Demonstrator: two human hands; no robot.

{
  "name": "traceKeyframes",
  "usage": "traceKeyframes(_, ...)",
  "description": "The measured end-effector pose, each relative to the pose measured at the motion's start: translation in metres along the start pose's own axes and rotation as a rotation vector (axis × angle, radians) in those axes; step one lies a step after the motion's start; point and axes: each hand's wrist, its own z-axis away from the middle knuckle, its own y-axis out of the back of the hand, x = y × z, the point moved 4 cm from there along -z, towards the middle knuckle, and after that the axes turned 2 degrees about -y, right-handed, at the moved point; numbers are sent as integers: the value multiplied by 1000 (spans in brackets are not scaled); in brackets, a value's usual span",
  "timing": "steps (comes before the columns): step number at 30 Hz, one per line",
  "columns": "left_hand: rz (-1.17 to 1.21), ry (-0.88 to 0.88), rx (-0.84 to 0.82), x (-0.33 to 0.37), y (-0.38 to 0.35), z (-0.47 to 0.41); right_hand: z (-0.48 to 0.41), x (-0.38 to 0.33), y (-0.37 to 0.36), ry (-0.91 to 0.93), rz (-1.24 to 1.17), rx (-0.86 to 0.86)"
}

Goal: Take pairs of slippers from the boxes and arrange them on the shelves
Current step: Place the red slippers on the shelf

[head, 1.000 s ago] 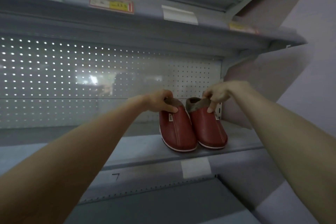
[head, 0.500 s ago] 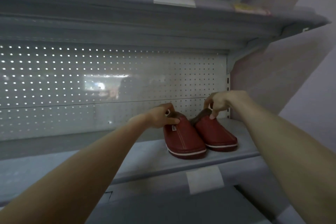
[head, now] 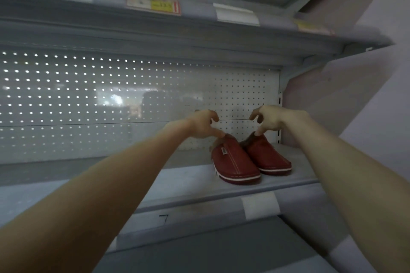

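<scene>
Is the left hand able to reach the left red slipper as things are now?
Probably yes. The left hand hovers just over the heel end of the left red slipper, thumb at its fur collar, and nothing on the shelf lies between them.

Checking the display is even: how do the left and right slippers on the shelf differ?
The left slipper sits nearer the front edge of the shelf; the right slipper sits further back. The left slipper shows a small white tag on its upper; the right slipper shows none. Both are red with white-striped soles, toes facing out.

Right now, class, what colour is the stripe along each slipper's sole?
White stripe; head view shows it best.
</scene>
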Motion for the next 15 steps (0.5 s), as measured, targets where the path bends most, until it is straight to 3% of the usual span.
traceKeyframes(15, -113, -27, 46, -6, 156, 212, 185, -202, 82, 81, -25, -2)
